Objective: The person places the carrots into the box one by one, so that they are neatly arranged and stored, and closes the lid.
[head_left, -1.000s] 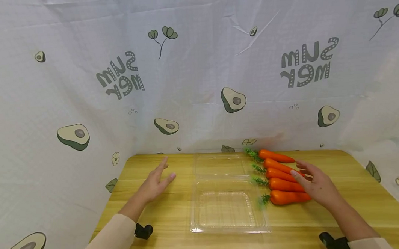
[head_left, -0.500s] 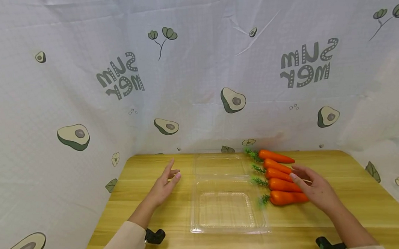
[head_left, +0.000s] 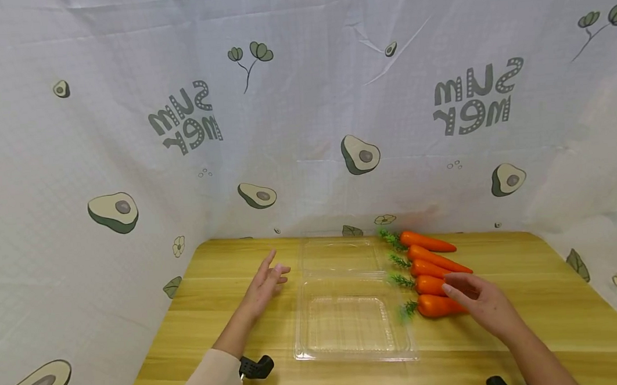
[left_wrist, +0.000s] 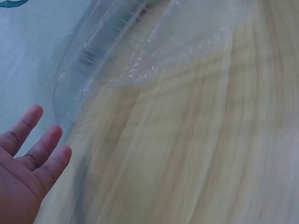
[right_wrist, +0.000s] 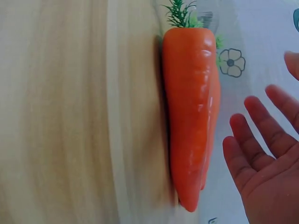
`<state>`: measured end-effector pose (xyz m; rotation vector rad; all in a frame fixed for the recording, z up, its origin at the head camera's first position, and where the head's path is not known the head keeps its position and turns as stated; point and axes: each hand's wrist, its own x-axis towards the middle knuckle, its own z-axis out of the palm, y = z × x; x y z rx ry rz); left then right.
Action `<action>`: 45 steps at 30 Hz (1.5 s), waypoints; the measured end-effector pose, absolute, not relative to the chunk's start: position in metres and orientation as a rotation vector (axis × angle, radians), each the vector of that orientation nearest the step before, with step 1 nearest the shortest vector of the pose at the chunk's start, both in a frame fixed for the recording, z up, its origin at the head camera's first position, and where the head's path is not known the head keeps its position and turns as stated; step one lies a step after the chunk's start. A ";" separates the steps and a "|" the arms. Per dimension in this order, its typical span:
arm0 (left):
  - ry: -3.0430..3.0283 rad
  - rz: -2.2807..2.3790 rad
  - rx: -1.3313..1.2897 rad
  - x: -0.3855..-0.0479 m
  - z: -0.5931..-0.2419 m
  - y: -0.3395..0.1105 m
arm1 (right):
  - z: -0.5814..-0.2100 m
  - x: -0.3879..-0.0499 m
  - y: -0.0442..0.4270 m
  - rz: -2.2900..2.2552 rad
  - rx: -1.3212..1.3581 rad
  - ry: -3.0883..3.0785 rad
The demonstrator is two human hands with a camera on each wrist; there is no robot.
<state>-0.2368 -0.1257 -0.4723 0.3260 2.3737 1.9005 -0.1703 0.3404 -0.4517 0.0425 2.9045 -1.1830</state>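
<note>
Several orange carrots with green leafy tops lie in a row on the right half of the table; the nearest carrot [head_left: 438, 305] is also large in the right wrist view [right_wrist: 189, 107]. My right hand [head_left: 487, 305] hovers over the tips of the nearer carrots, fingers loosely bent and gripping nothing; it hides part of them. A clear plastic clamshell box [head_left: 301, 332] lies unfolded in the middle, its lid half [head_left: 337, 242] toward the back. Left of the box, my left hand [head_left: 263, 288] is held in the air with its fingers spread, holding nothing.
The wood-grain table [head_left: 189, 315] runs back to a pale curtain [head_left: 305, 128] printed with avocados. The curtain also rises along both sides. Black wrist straps with camera mounts [head_left: 257, 367] sit on the forearms.
My left hand has moved right, closer to the clear box. My right hand has come nearer to the front, from the middle carrots to the nearest ones. The carrots and box stay put.
</note>
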 end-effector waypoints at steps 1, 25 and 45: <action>2.329 1.934 0.304 -0.237 -0.474 -0.124 | -0.453 -0.169 0.340 -1.174 0.043 2.899; 2.045 2.154 0.221 -0.236 -0.508 -0.089 | -0.468 -0.172 0.324 -0.926 -0.241 2.994; 1.923 2.347 0.186 -0.242 -0.514 -0.074 | -0.467 -0.171 0.317 -0.908 -0.183 2.885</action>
